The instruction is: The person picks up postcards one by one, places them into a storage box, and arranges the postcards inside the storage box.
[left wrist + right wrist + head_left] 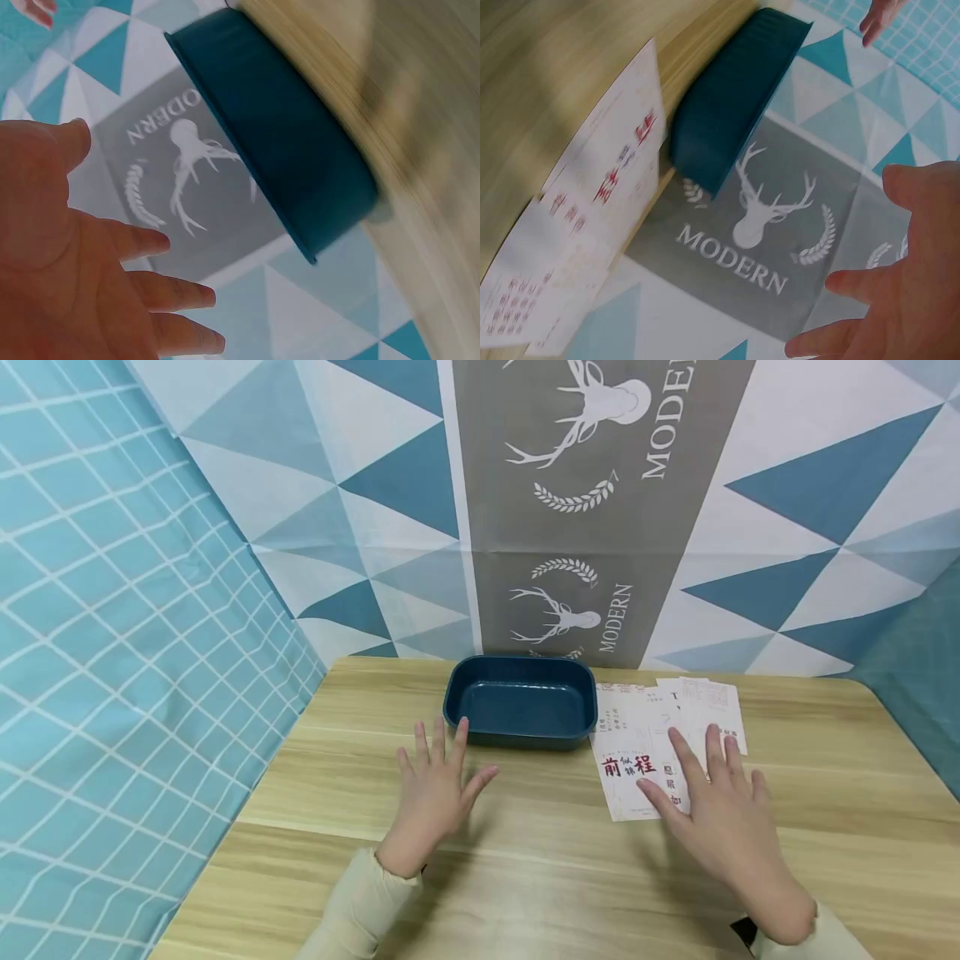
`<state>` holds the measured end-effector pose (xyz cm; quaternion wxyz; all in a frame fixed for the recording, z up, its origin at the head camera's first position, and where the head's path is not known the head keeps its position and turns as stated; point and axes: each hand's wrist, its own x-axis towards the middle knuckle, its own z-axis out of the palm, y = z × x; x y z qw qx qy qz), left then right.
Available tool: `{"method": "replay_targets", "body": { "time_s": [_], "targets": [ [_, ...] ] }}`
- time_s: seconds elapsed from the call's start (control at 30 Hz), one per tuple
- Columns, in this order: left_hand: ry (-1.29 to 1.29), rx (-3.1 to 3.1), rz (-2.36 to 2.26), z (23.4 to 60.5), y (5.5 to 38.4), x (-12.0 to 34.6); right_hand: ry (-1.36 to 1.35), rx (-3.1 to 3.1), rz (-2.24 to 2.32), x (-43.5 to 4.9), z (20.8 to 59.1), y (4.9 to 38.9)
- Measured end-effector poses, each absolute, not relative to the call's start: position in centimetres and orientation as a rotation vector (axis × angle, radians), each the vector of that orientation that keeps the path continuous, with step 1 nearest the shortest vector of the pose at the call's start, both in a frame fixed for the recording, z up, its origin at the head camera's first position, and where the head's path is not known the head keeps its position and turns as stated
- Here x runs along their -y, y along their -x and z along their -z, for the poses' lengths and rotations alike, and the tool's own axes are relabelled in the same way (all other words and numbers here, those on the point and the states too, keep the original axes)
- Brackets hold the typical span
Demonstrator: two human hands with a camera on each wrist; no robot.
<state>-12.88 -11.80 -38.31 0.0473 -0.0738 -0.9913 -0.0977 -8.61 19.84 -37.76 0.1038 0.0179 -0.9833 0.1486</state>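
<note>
While looking down from the head view, find a dark blue rectangular tub [525,739] upright at twelve o'clock on the wood-grain tabletop [525,868], close to the triangle-patterned backdrop [390,535] with its white deer heads and "MODERN" lettering. From the tub, turn between three and four o'clock for overlapping printed paper cards [626,789], lying flat just beside its end and bearing red and black Chinese characters. Between seven and eight o'clock of the tub, note the left hand [431,797], held above the tabletop with fingers spread and released, near the tub yet apart from it. Between four and five o'clock of the cards, note the right hand [723,822], likewise raised, with fingers splayed and grasping nothing, near the cards. At nine o'clock, see white-gridded blue cloth [90,652]; around both wrists, pale sleeves [360,902].
</note>
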Motion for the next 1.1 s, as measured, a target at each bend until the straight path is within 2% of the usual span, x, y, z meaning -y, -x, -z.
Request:
{"method": "replay_targets", "body": {
  "time_s": [0.73,1.1],
  "targets": [
    [0.132,2.959,0.368,40.3,20.9,13.3,0.081,2.888,-0.455,-24.9,39.6,11.2],
    [0.061,2.95,0.33,40.7,23.4,13.7,0.127,3.018,-0.507,-27.4,41.3,13.5]
  ]
}}
